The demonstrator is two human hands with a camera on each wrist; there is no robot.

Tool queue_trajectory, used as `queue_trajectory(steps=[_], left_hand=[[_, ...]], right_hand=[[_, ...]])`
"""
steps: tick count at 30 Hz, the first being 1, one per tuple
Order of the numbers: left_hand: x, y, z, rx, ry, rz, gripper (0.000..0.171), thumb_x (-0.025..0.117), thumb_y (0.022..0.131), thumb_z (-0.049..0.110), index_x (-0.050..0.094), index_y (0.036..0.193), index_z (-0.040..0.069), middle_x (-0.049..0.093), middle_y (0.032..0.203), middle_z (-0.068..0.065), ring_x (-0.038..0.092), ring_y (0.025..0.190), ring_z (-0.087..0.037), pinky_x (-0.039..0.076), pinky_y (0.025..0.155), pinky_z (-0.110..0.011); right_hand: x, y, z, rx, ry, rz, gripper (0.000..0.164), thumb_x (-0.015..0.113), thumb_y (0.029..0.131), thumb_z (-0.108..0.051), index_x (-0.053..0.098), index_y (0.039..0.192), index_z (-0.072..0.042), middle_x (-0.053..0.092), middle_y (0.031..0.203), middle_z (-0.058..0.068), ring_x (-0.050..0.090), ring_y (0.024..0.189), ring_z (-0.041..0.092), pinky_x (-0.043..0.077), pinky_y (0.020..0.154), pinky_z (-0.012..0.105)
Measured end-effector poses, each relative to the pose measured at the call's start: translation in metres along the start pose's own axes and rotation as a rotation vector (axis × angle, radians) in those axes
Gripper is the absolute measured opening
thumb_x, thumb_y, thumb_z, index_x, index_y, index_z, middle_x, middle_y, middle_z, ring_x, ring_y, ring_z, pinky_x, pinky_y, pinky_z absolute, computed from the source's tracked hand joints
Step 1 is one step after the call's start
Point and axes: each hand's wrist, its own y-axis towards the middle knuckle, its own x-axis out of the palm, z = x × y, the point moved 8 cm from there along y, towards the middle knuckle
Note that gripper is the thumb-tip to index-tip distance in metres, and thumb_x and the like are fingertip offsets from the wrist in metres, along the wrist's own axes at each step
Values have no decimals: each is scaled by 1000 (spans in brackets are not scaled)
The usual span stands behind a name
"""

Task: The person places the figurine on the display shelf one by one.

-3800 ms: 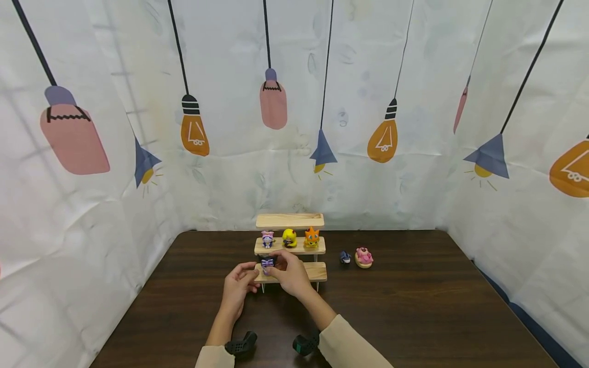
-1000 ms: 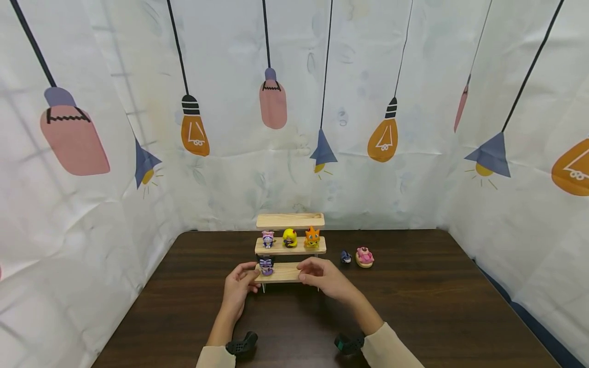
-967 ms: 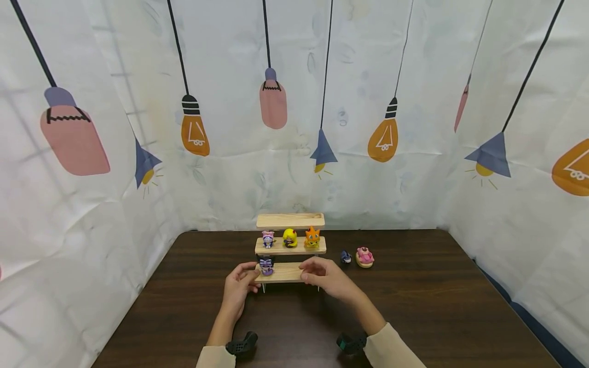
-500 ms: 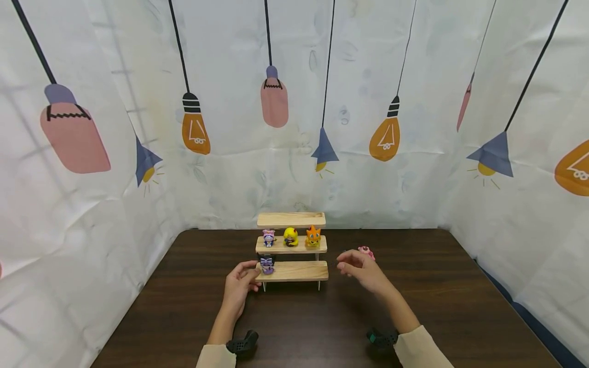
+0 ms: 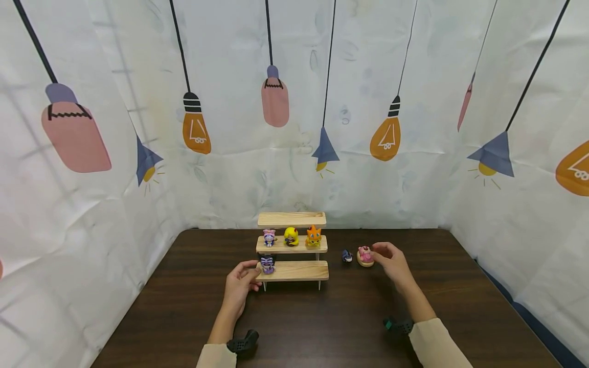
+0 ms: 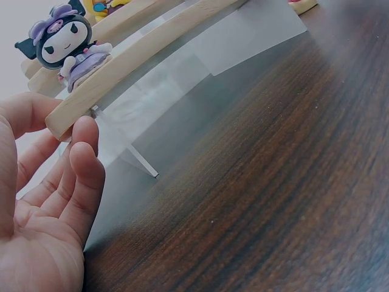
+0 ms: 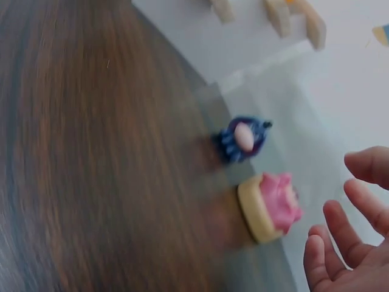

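Note:
My left hand [image 5: 236, 289] pinches the left end of the lowest step of a three-tier wooden display stand [image 5: 299, 271], its fingers curled under the edge. On that step, close by, sits a figurine in a black hood with a purple bow [image 5: 267, 265]. Over on the right, my right hand [image 5: 393, 261] is beside a pink bear figurine [image 5: 365, 255] on a cream base. The right wrist view shows its fingers [image 7: 340, 226] loosely bent and a gap between them and the pink figurine. A small dark blue figurine [image 5: 347, 256] stands left of the pink one.
On the middle step are a pink-and-purple figurine [image 5: 269, 237], a yellow one [image 5: 291, 236] and an orange one [image 5: 313, 236]. The top step [image 5: 292, 220] is bare wood. A patterned cloth [image 5: 230, 179] hangs behind the dark table [image 5: 294, 327].
My right hand has let go of the black-hooded figurine, left it on the lowest step and moved right, past the blue figurine, to the pink one. My left hand stays at the step's end.

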Motion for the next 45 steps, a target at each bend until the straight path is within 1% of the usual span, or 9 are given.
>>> queue_trajectory(steps=[4, 8, 11, 16, 22, 29, 36, 40, 45], left_hand=[[0, 0, 0, -1, 0, 2, 31, 65, 98, 7, 60, 127, -3, 70, 84, 1, 65, 64, -15, 55, 57, -24], [0, 0, 0, 3, 0, 6, 31, 66, 98, 7, 60, 126, -3, 70, 84, 1, 65, 63, -15, 55, 56, -24], [0, 0, 0, 5, 2, 8, 31, 66, 98, 7, 60, 127, -3, 69, 83, 1, 65, 63, -15, 54, 56, -24], [0, 0, 0, 6, -4, 5, 32, 66, 98, 7, 59, 127, -4, 69, 83, 1, 64, 63, -15, 54, 56, -23], [0, -1, 2, 2, -1, 2, 32, 66, 97, 8, 60, 126, -3, 70, 84, 0, 64, 63, -15, 54, 56, -24], [0, -2, 3, -2, 5, -2, 31, 66, 98, 9, 60, 126, -3, 70, 85, -1, 65, 64, -15, 54, 56, -24], [1, -2, 3, -3, -2, 0, 32, 67, 97, 8, 60, 126, -3, 69, 84, 0, 65, 63, -15, 54, 56, -24], [1, -3, 2, -6, -2, 2, 32, 66, 97, 8, 60, 126, -3, 69, 84, 0, 64, 63, -15, 54, 56, -24], [1, -2, 2, -5, 0, 5, 31, 66, 97, 8, 60, 126, -2, 69, 84, 0, 64, 63, -15, 54, 56, -24]], right_hand=[[-2, 6, 13, 20, -28, -27, 46, 67, 100, -22, 53, 138, 0, 56, 138, 22, 55, 125, 31, 47, 97, 37], [0, 10, 20, 30, -42, -89, 52, 67, 100, -21, 48, 144, -2, 51, 145, 26, 50, 133, 41, 46, 105, 48], [3, 13, 25, 30, -67, -139, 55, 67, 100, -20, 45, 148, -3, 48, 148, 27, 49, 133, 43, 46, 106, 53], [5, 17, 30, 19, -90, -205, 64, 68, 99, -20, 38, 154, -4, 45, 151, 29, 45, 136, 46, 44, 109, 57], [9, 21, 32, 8, -107, -255, 71, 68, 99, -23, 33, 157, -4, 42, 153, 29, 40, 138, 48, 41, 109, 63], [10, 30, 34, 15, -129, -264, 70, 71, 97, -22, 37, 156, -5, 45, 152, 29, 43, 134, 45, 42, 108, 59], [12, 34, 35, -13, -159, -308, 70, 71, 97, -23, 38, 156, -4, 45, 151, 28, 44, 133, 45, 44, 106, 58], [13, 35, 34, -12, -166, -323, 70, 71, 97, -23, 38, 155, -4, 46, 150, 27, 46, 129, 42, 47, 100, 52], [13, 36, 33, 6, -186, -319, 70, 72, 96, -22, 39, 155, -6, 46, 151, 25, 46, 126, 38, 47, 95, 44]])
